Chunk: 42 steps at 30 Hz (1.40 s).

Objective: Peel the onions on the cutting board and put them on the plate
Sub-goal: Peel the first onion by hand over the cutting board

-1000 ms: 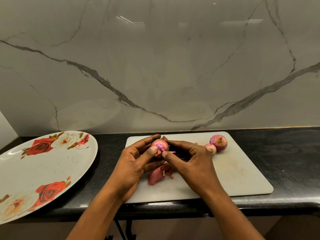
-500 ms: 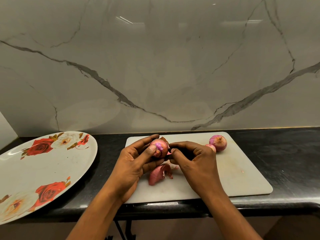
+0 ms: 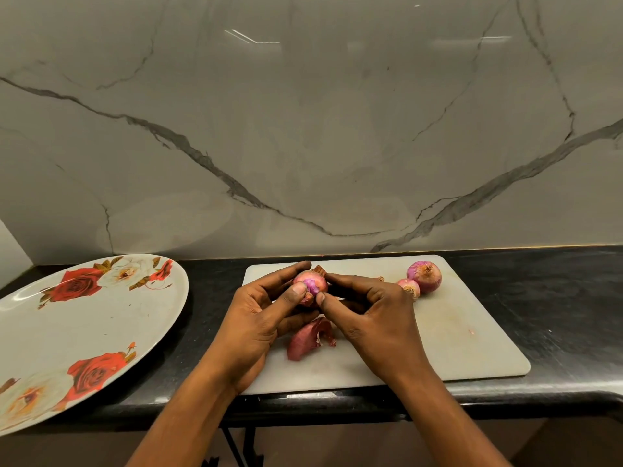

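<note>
While I hold the onion [image 3: 310, 286] just above the board [image 3: 455, 338], a little left of the frame's centre, my left hand [image 3: 256, 318] cups it, fingers curled behind and thumb pressed on its front. My right hand [image 3: 374, 318] pinches at it from the right side, thumb tip low on the front and forefinger over the top.

I judge it small, light and firm. The bare purple patch facing me will likely be slick, so I should grip on the dry skin. That skin looks papery and brittle, apt to tear off in flakes, so the best place to take hold is the torn edge beside the purple patch.

My fingers hide the onion's back and underside, so I cannot tell how much skin is left, nor whether my right hand has a flap of it.

A loose peel [image 3: 308, 338] lies on the board below my hands. At the board's upper right the big onion [image 3: 424, 276] touches the small onion [image 3: 409, 287], which my right knuckles partly cover. The plate [image 3: 84, 318] sits on the tabletop [image 3: 556, 298] at lower left, cut off by the frame's edge.
</note>
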Available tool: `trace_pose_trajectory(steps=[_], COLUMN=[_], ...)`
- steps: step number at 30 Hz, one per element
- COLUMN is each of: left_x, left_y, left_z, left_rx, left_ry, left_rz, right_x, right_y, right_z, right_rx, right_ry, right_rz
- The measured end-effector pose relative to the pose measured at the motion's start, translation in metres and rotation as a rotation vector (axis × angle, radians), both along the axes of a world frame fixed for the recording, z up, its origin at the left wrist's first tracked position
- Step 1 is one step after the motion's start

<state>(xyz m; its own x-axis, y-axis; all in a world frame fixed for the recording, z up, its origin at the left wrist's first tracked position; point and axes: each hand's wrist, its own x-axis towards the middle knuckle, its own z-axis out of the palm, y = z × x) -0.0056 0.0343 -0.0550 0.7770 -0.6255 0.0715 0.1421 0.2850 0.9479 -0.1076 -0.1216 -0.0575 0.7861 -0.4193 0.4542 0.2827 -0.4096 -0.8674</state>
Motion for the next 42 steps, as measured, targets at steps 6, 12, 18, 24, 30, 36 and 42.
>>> trace_pose_trajectory(steps=[6, 12, 18, 24, 30, 36, 42], left_x=[-0.001, 0.000, -0.003, -0.005, -0.005, 0.002, 0.002], left_y=[0.001, 0.001, 0.000, -0.002, 0.000, 0.004, 0.003], left_z=[0.001, 0.001, 0.005, 0.009, 0.010, 0.002, -0.001], left_rx=[0.010, -0.014, -0.011, 0.032, 0.002, -0.025, -0.016], left_ry=[-0.007, 0.042, 0.070, 0.076, 0.113, 0.099, 0.009], left_rz=[-0.023, -0.015, 0.023, 0.087, 0.041, -0.024, -0.034], right_x=[-0.003, -0.003, 0.002, 0.004, 0.004, 0.005, 0.004], right_y=[0.004, 0.002, -0.003, -0.002, -0.002, -0.002, -0.003], right_z=[0.003, 0.005, -0.003, -0.005, -0.003, -0.004, -0.005], right_rx=[-0.094, -0.120, -0.003, -0.008, -0.007, -0.035, 0.042], right_ry=[-0.024, -0.028, -0.010, 0.022, 0.021, 0.073, 0.079], right_rz=[-0.025, -0.066, -0.091, -0.110, -0.116, -0.134, -0.128])
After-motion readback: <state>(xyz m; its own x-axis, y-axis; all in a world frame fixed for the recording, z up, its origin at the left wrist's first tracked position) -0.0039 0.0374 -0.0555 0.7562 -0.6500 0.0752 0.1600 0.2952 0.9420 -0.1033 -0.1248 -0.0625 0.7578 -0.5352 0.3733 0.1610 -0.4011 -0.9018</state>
